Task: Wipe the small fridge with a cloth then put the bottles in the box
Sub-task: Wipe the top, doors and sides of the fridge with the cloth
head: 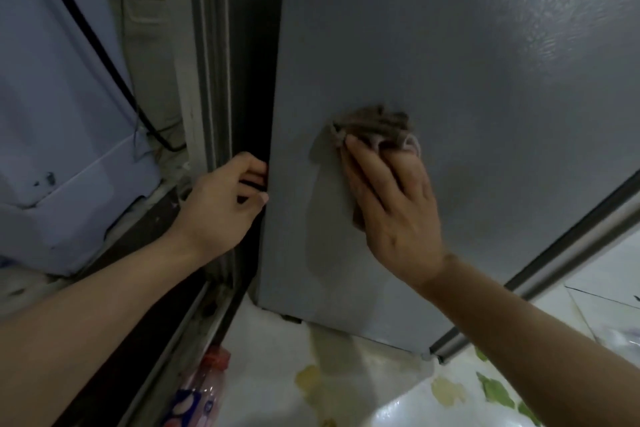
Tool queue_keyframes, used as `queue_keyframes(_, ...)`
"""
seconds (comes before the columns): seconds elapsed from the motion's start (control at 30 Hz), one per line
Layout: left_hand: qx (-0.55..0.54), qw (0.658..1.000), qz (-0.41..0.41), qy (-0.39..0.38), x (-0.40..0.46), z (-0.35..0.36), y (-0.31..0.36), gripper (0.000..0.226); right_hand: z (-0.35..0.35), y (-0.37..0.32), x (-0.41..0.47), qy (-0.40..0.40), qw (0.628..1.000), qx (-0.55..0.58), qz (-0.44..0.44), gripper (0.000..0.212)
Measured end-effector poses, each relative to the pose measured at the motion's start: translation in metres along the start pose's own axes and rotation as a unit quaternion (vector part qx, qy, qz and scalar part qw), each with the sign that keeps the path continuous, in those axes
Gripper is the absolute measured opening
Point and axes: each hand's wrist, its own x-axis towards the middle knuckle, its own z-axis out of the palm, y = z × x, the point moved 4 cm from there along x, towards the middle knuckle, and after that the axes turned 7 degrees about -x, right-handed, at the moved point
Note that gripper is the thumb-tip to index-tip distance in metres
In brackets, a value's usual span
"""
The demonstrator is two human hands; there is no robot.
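There is a single view, from a wide-angle camera worn on the person's head. It looks forward and steeply down, very close to the grey side of the fridge [450, 62], which fills most of the upper and right part of the picture. Both forearms enter from the bottom edge, with the left hand [221, 204] left of centre and the right hand [391, 198] near the middle. The patterned floor [277, 357] lies along the bottom. Straight edges bow toward the borders. No second view shares the scene.
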Motion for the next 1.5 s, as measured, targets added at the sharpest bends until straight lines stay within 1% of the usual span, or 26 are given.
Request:
queue_keyframes(0.07, -0.027, 1.000, 0.002, -0.014, -0.002, -0.004, 0.000, 0.035, 0.017, -0.025, -0.026, -0.068, 0.993, 0.003, -0.095, 0.039)
queue_keyframes(0.13, -0.027, 0.999, -0.007, -0.037, -0.005, -0.006, -0.001, 0.046, 0.026, -0.046, -0.050, -0.157, 0.967, -0.003, -0.201, 0.038)
queue_keyframes(0.17, -0.024, 0.998, -0.013, -0.049, -0.006, -0.007, -0.002, 0.050, 0.026, -0.051, -0.055, -0.185, 0.956, -0.008, -0.228, 0.038)
queue_keyframes(0.2, -0.021, 0.998, -0.020, -0.060, -0.006, -0.009, -0.003, 0.052, 0.025, -0.053, -0.055, -0.194, 0.952, -0.009, -0.238, 0.038)
queue_keyframes(0.27, -0.015, 0.996, -0.036, -0.083, -0.005, -0.012, -0.004, 0.055, 0.018, -0.047, -0.042, -0.173, 0.958, 0.003, -0.227, 0.038)
queue_keyframes(0.3, -0.011, 0.995, -0.040, -0.093, -0.004, -0.013, -0.004, 0.057, 0.013, -0.040, -0.028, -0.143, 0.968, 0.013, -0.204, 0.036)
queue_keyframes(0.33, -0.008, 0.994, -0.042, -0.099, -0.003, -0.015, -0.002, 0.059, 0.008, -0.030, -0.010, -0.101, 0.980, 0.019, -0.170, 0.034)
queue_keyframes(0.4, -0.008, 0.993, -0.046, -0.106, -0.001, -0.018, -0.002, 0.060, 0.003, -0.012, 0.026, -0.026, 0.995, 0.009, -0.091, 0.037)
queue_keyframes(0.47, -0.019, 0.991, -0.058, -0.115, 0.000, -0.018, -0.004, 0.061, 0.006, -0.009, 0.044, 0.003, 0.999, 0.008, -0.044, 0.040)
queue_keyframes(0.53, -0.041, 0.989, -0.070, -0.124, 0.000, -0.018, -0.006, 0.060, 0.015, -0.024, 0.036, -0.024, 0.998, 0.017, -0.064, 0.043)
queue_keyframes(0.57, -0.053, 0.988, -0.073, -0.124, -0.001, -0.019, -0.007, 0.060, 0.021, -0.036, 0.024, -0.051, 0.994, 0.022, -0.098, 0.042)
queue_keyframes(0.6, -0.061, 0.988, -0.075, -0.122, -0.001, -0.021, -0.008, 0.060, 0.028, -0.049, 0.010, -0.083, 0.985, 0.021, -0.149, 0.039)
queue_keyframes(0.67, -0.058, 0.989, -0.078, -0.107, -0.003, -0.024, -0.010, 0.059, 0.036, -0.073, -0.015, -0.157, 0.955, -0.002, -0.251, 0.034)
queue_keyframes(0.73, -0.047, 0.993, -0.073, -0.082, -0.005, -0.029, -0.010, 0.054, 0.039, -0.079, -0.020, -0.195, 0.934, -0.034, -0.297, 0.036)
queue_keyframes(0.8, -0.048, 0.995, -0.069, -0.051, -0.007, -0.035, -0.010, 0.051, 0.036, -0.072, -0.009, -0.174, 0.942, -0.045, -0.284, 0.037)
queue_keyframes(0.9, -0.063, 0.996, -0.065, 0.005, -0.007, -0.044, -0.010, 0.045, 0.027, -0.049, 0.028, -0.094, 0.979, -0.050, -0.172, 0.043)
queue_keyframes(0.97, -0.075, 0.995, -0.066, 0.016, -0.007, -0.047, -0.013, 0.041, 0.027, -0.045, 0.043, -0.061, 0.990, -0.070, -0.110, 0.046)
queue_keyframes(1.0, -0.074, 0.995, -0.067, 0.011, -0.008, -0.047, -0.016, 0.040, 0.029, -0.047, 0.044, -0.054, 0.991, -0.075, -0.099, 0.046)
queue_keyframes(1.07, -0.061, 0.996, -0.068, 0.000, -0.012, -0.048, -0.022, 0.040, 0.039, -0.057, 0.032, -0.062, 0.989, -0.080, -0.112, 0.045)
queue_keyframes(1.13, -0.041, 0.996, -0.076, -0.004, -0.016, -0.050, -0.030, 0.042, 0.053, -0.072, 0.012, -0.100, 0.977, -0.089, -0.167, 0.043)
queue_keyframes(1.27, -0.024, 0.996, -0.089, -0.008, -0.024, -0.050, -0.043, 0.046, 0.077, -0.107, -0.030, -0.248, 0.906, -0.159, -0.304, 0.044)
queue_keyframes(1.33, -0.022, 0.996, -0.091, -0.004, -0.026, -0.048, -0.045, 0.046, 0.079, -0.117, -0.044, -0.295, 0.873, -0.170, -0.349, 0.046)
queue_keyframes(1.37, -0.017, 0.996, -0.091, -0.004, -0.027, -0.046, -0.045, 0.046, 0.078, -0.118, -0.050, -0.306, 0.864, -0.163, -0.365, 0.047)
queue_keyframes(1.4, -0.010, 0.996, -0.088, -0.004, -0.027, -0.043, -0.045, 0.046, 0.074, -0.116, -0.053, -0.303, 0.865, -0.149, -0.370, 0.046)
queue_keyframes(1.43, -0.006, 0.996, -0.085, -0.006, -0.027, -0.040, -0.044, 0.045, 0.069, -0.111, -0.053, -0.290, 0.877, -0.129, -0.360, 0.045)
queue_keyframes(1.5, -0.009, 0.997, -0.079, -0.009, -0.025, -0.033, -0.043, 0.043, 0.053, -0.088, -0.045, -0.231, 0.922, -0.091, -0.299, 0.042)
